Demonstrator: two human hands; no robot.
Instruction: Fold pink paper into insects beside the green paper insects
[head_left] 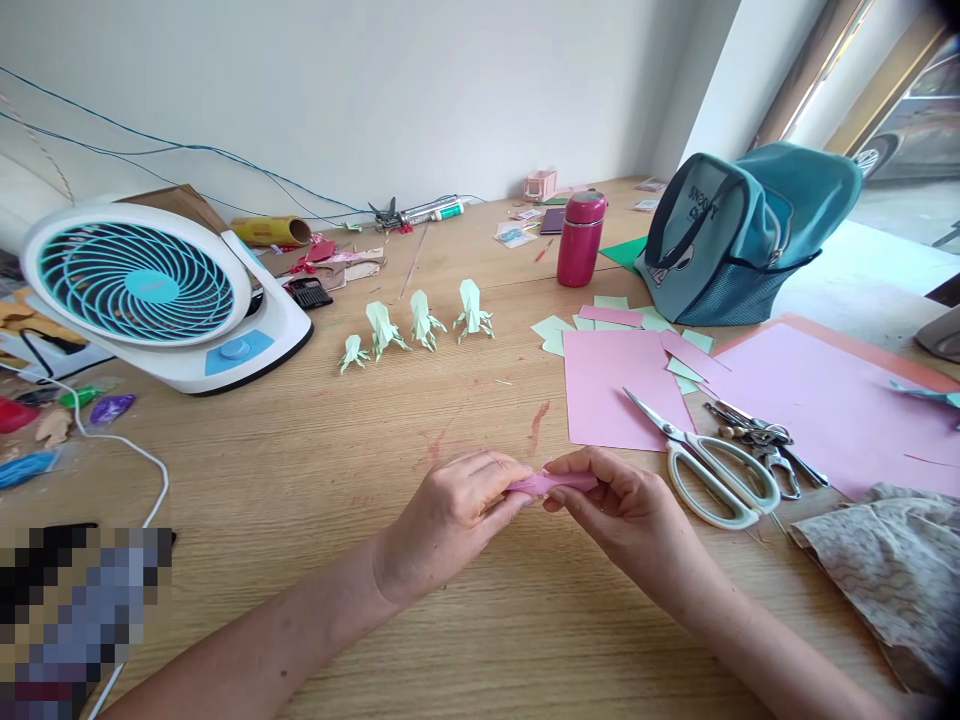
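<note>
My left hand (454,515) and my right hand (626,510) meet low over the wooden table (300,470), both pinched on a small folded pink paper piece (551,484) held between their fingertips. Just right of my right hand lie white-handled scissors (705,462), partly on a pink paper sheet (615,385). Farther back, several pale green folded paper figures (420,325) stand in a row.
A white and teal desk fan (150,290) stands at the left with its cable (150,470) trailing forward. A red flask (580,238) and a teal backpack (742,235) stand behind. A big pink sheet (832,400), keys (757,435), patterned cloth (892,570) and paper scraps lie right.
</note>
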